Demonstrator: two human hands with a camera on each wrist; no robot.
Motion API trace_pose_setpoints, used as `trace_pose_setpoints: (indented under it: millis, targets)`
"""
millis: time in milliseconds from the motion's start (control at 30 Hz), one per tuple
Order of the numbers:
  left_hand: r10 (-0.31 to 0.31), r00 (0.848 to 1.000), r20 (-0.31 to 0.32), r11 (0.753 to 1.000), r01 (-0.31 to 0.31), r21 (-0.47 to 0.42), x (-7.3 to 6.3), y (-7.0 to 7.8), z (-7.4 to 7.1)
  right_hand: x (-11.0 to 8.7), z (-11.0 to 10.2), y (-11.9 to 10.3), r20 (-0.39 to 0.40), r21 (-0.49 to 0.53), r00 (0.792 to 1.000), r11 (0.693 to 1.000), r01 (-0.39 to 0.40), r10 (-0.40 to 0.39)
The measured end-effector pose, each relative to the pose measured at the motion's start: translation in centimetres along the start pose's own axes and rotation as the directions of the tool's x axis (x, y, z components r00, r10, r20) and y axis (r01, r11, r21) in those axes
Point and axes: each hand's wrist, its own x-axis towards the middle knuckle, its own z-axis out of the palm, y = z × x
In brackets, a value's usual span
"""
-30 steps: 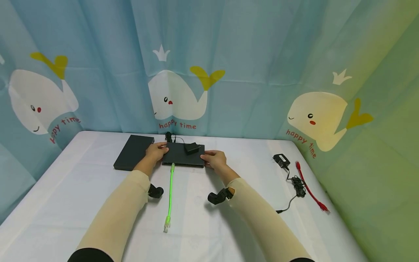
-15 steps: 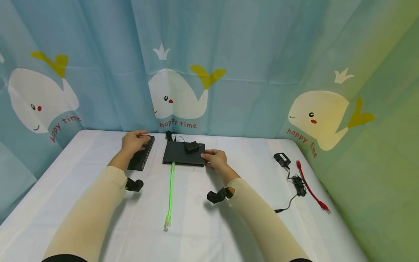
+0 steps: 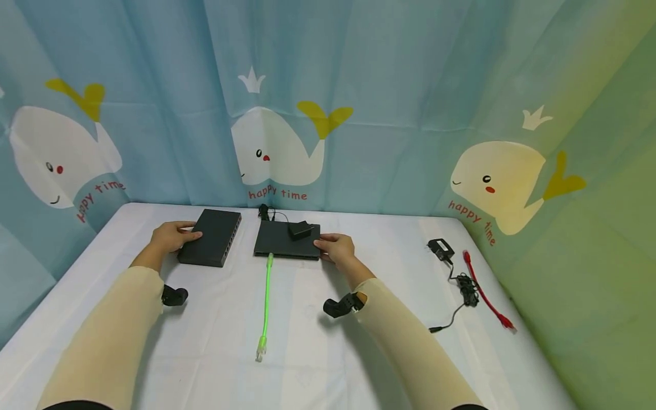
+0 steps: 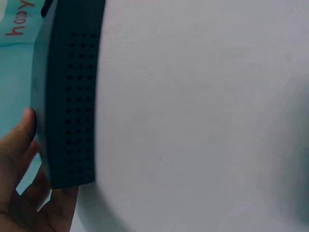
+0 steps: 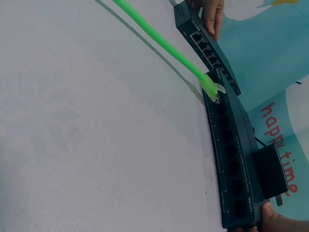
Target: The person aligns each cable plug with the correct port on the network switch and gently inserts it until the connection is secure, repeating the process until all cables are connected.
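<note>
My left hand (image 3: 171,237) grips the left edge of a black network switch (image 3: 215,236), its thumb over the top. In the left wrist view, the perforated side of this switch (image 4: 79,106) stands above the fingers (image 4: 65,203). My right hand (image 3: 335,249) pinches the right end of a second black network switch (image 3: 282,236). A bright green network cable (image 3: 267,302) is in the end port of that second switch, as the right wrist view shows along its row of ports (image 5: 231,164). A black power adapter (image 3: 299,230) lies on top of it.
On the right of the white-covered table (image 3: 389,341) lie another power adapter (image 3: 441,249) with its bundled cord (image 3: 467,289) and a red network cable (image 3: 487,296). A small black coil of cord (image 3: 264,212) sits behind the second switch. A whale-print curtain (image 3: 389,85) hangs at the back.
My left hand has let go of the second switch's left end, moved left across the other switch, and now grips its left edge. The right hand stays at the second switch's right end.
</note>
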Motion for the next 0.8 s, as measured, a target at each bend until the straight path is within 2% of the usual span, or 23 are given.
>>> trace_pose_setpoints:
  millis: [67,200,433,667,800]
  targets:
    - [-0.002,1.0,0.015,1.0,0.002,0.012,-0.1,-0.1,0.0,0.0,0.1,-0.1,0.006,0.0,1.0,1.0,-0.001,0.001]
    - [-0.038,0.999,0.017,0.998,0.038,-0.048,-0.3,-0.3,0.2,0.0,0.2,-0.1,0.01,-0.003,1.0,1.0,0.007,-0.007]
    - [-0.069,0.998,0.007,0.992,0.069,-0.101,-0.8,-0.4,0.5,0.0,0.3,-0.1,0.016,-0.013,1.0,1.0,0.005,-0.004]
    - [-0.04,0.999,-0.008,0.993,0.039,-0.111,-2.0,-0.7,1.1,0.2,0.0,0.1,0.001,-0.009,1.0,1.0,0.012,-0.012]
    - [-0.046,0.999,-0.011,0.99,0.044,-0.134,-2.9,-1.2,1.7,0.1,0.0,0.2,-0.005,-0.014,1.0,1.0,0.016,-0.016]
